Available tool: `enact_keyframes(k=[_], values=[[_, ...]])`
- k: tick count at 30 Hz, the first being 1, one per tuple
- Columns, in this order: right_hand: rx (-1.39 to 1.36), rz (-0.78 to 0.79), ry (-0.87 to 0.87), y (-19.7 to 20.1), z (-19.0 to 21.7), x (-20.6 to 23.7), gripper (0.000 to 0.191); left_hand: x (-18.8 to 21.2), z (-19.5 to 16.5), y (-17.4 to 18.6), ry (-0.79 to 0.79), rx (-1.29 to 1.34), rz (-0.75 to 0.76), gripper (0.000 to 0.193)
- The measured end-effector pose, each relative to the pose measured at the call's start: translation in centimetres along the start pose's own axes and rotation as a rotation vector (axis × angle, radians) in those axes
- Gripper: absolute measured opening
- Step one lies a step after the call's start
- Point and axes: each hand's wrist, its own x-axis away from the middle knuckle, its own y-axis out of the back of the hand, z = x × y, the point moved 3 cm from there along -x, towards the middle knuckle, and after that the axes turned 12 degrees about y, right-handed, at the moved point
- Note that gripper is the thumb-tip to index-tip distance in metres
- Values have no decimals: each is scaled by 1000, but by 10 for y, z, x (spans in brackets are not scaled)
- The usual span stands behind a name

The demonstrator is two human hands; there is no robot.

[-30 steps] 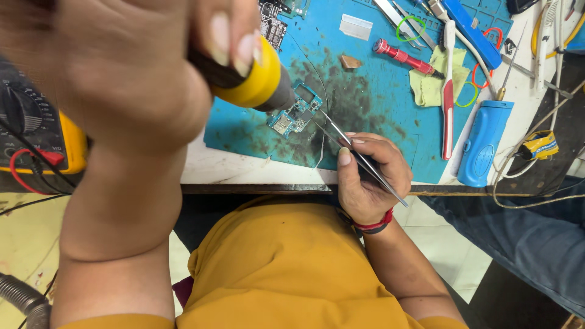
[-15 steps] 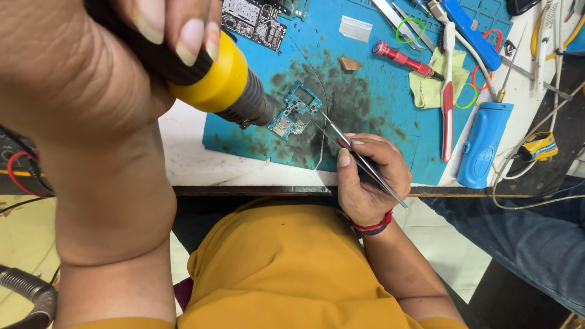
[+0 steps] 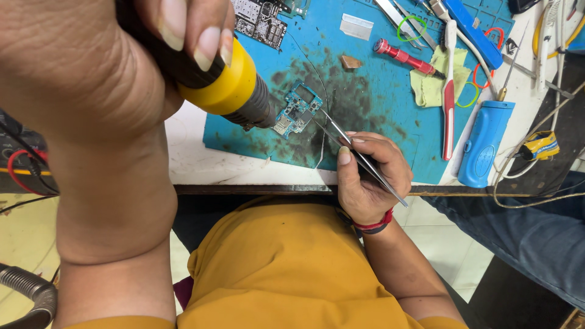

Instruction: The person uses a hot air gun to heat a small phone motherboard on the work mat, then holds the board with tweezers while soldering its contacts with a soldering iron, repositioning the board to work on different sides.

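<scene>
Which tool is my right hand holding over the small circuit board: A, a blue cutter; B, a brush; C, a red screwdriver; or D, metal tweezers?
D: the right hand grips thin metal tweezers, tips at the small circuit board.

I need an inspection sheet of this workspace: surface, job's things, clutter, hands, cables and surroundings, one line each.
Surface: blue work mat, dark stains around the middle, on a white table.
Job's things: small blue circuit board; yellow-and-black heating tool pointed at it; thin metal tweezers tips at its edge.
Clutter: red screwdriver, blue cylindrical tool, yellow-green cloth, second circuit board.
Hands: left hand grips the heating tool; right hand grips the tweezers.
Cables: white cables at the table's right; red wire at left.
Surroundings: another person's jeans-clad leg.
</scene>
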Motion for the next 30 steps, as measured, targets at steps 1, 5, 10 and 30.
enact_keyframes(k=[1, 5, 10, 30], values=[[1, 1, 0, 0, 0, 0, 16, 0, 0, 0, 0, -1, 0, 35], [-5, -4, -6, 0, 0, 0, 16, 0, 0, -1, 0, -4, 3, 35], [5, 0, -1, 0, 0, 0, 16, 0, 1, 0, 7, -8, 4, 35], [12, -9, -1, -1, -1, 0, 15, -1, 1, -1, 8, -20, 2, 35]])
